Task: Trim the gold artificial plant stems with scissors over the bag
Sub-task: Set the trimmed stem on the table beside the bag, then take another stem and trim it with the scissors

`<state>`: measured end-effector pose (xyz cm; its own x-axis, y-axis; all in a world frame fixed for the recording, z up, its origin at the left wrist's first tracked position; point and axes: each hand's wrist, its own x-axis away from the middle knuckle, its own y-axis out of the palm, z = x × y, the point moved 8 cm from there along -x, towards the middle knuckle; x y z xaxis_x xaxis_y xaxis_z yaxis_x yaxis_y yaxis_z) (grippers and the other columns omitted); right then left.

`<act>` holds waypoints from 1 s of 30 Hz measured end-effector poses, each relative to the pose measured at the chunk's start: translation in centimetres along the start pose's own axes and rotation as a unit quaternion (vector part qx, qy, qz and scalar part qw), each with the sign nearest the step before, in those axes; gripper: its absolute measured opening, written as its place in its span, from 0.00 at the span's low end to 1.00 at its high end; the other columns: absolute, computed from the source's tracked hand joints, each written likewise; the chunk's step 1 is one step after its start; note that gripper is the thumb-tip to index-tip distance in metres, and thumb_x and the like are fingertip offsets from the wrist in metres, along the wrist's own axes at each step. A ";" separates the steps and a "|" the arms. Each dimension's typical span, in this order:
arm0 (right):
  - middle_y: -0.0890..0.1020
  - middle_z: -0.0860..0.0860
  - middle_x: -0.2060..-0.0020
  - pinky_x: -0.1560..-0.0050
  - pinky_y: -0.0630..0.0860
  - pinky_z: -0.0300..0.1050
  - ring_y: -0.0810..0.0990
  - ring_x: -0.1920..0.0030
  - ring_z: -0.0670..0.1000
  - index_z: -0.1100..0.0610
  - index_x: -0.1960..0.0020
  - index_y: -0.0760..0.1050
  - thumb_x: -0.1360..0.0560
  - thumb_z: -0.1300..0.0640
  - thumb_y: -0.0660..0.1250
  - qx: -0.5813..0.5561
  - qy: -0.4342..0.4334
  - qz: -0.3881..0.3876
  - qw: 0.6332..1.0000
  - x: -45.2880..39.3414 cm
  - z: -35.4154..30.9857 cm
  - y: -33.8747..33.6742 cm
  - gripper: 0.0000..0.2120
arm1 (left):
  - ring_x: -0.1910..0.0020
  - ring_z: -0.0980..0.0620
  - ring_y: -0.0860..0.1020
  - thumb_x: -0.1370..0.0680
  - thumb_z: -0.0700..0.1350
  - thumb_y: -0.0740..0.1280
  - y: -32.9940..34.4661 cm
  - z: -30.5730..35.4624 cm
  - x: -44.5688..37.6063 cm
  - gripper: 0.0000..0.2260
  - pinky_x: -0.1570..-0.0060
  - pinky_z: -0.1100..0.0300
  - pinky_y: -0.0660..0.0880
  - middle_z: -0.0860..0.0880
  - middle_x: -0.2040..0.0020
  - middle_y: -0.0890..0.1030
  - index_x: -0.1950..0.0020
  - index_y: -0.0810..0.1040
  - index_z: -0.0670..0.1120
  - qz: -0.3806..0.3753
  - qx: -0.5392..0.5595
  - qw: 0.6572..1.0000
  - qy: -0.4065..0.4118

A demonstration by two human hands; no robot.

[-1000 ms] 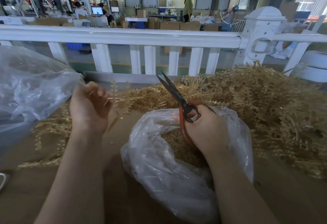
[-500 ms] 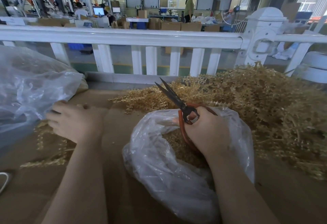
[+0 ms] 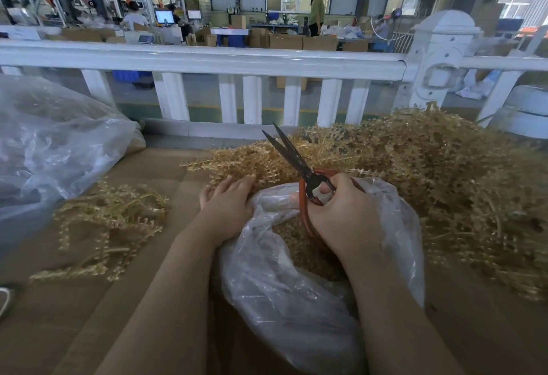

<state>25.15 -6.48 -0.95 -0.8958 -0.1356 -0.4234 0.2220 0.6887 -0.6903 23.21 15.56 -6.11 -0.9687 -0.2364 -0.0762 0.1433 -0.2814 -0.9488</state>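
My left hand (image 3: 229, 202), fingers straight, reaches the gold stems (image 3: 415, 173) behind the bag (image 3: 296, 300); right hand (image 3: 341, 214) grips scissors (image 3: 296, 161). Stems look light, springy, tangled: pinch one bare stalk.

Left hand (image 3: 228, 205): fingertips blurred where they meet the gold heap (image 3: 430, 173); whether they grip a stem cannot be told. Scissors (image 3: 299, 167): lower handle loop hidden behind the right hand (image 3: 341, 214). Bag (image 3: 296, 300): far rim covered by both hands, contents showing only through the opening. Heap cut off at the right edge. Large clear bag (image 3: 53, 152) cut off at the left edge. A white object (image 3: 4, 300) at the lower left, mostly out of view, unidentifiable.
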 end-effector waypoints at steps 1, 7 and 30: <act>0.73 0.38 0.64 0.63 0.68 0.41 0.72 0.63 0.44 0.50 0.52 0.71 0.28 0.33 0.70 0.000 -0.001 -0.001 1.000 0.0 0.0 0.1 0.22 | 0.21 0.48 0.52 0.17 0.50 0.53 0.0 0.0 0.0 0.25 0.26 0.44 0.43 0.54 0.20 0.59 0.19 0.53 0.57 0.004 -0.006 1.000 -0.006; 0.73 0.40 0.65 0.66 0.67 0.40 0.72 0.64 0.43 0.51 0.53 0.70 0.27 0.32 0.69 0.012 -0.013 0.000 1.000 0.1 -0.3 0.0 0.22 | 0.28 0.45 0.60 0.19 0.53 0.57 -0.8 -0.1 0.2 0.23 0.29 0.45 0.53 0.48 0.28 0.66 0.24 0.65 0.55 0.044 -0.052 0.997 -0.038; 0.78 0.39 0.60 0.68 0.66 0.38 0.74 0.62 0.43 0.48 0.52 0.71 0.30 0.26 0.66 0.047 -0.010 -0.041 0.998 -0.1 0.0 0.9 0.25 | 0.19 0.45 0.42 0.23 0.55 0.58 -1.6 -3.3 0.8 0.35 0.25 0.38 0.38 0.48 0.18 0.49 0.18 0.46 0.52 0.102 0.008 0.984 -0.147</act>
<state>25.43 -5.86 -1.60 -0.9052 -0.2032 -0.3734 0.1835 0.6055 -0.7744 21.52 18.85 -5.63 -0.8191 -0.5479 -0.1699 0.3337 -0.2141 -0.9181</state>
